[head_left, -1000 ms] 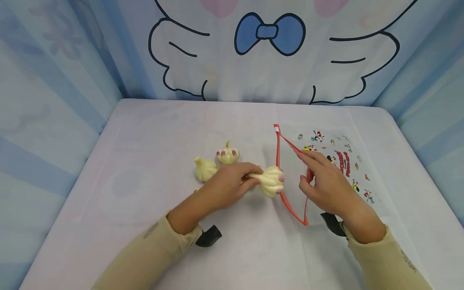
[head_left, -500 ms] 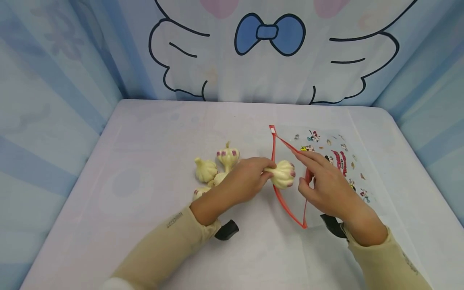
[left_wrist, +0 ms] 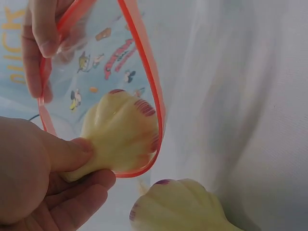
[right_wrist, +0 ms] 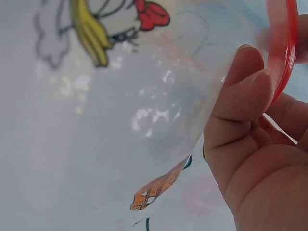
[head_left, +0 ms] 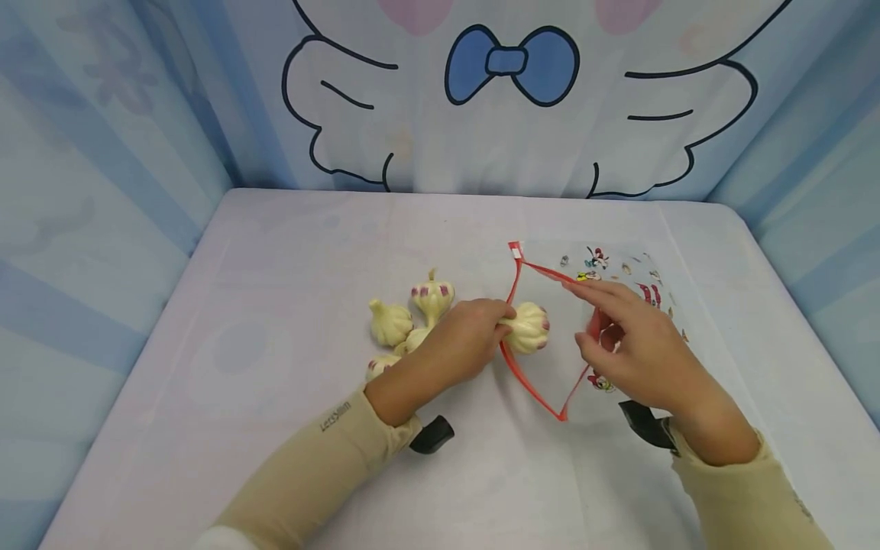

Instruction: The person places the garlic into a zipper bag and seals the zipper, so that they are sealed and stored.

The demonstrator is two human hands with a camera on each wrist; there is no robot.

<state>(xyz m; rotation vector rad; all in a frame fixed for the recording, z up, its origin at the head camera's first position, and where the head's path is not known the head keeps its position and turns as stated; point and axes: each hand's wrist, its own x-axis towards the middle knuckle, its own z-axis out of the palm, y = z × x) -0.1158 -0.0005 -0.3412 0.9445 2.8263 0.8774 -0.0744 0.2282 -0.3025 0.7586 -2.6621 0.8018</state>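
My left hand [head_left: 467,340] pinches a pale garlic bulb [head_left: 529,328] by its stem between thumb and fingers. The bulb's purple-tipped end points right, within the mouth of a clear plastic zip bag with a red edge [head_left: 562,414] and cartoon prints. In the left wrist view the garlic bulb [left_wrist: 120,130] lies inside the red rim [left_wrist: 153,72], close to its lower side. My right hand [head_left: 635,344] grips the bag's far edge and keeps the mouth spread. The right wrist view has the thumb and curled fingers [right_wrist: 245,98] on the clear film by the red strip.
Several more garlic bulbs [head_left: 390,324] lie grouped left of the bag, some partly hidden behind my left forearm. The white-clothed table [head_left: 275,260] has a curtain [head_left: 505,145] with a blue bow print behind it. Black straps [head_left: 431,435] show at both wrists.
My left hand has carried the garlic bulb rightward into the bag's mouth, then slightly back left. The right hand has moved a little right, and the red-edged mouth has widened.
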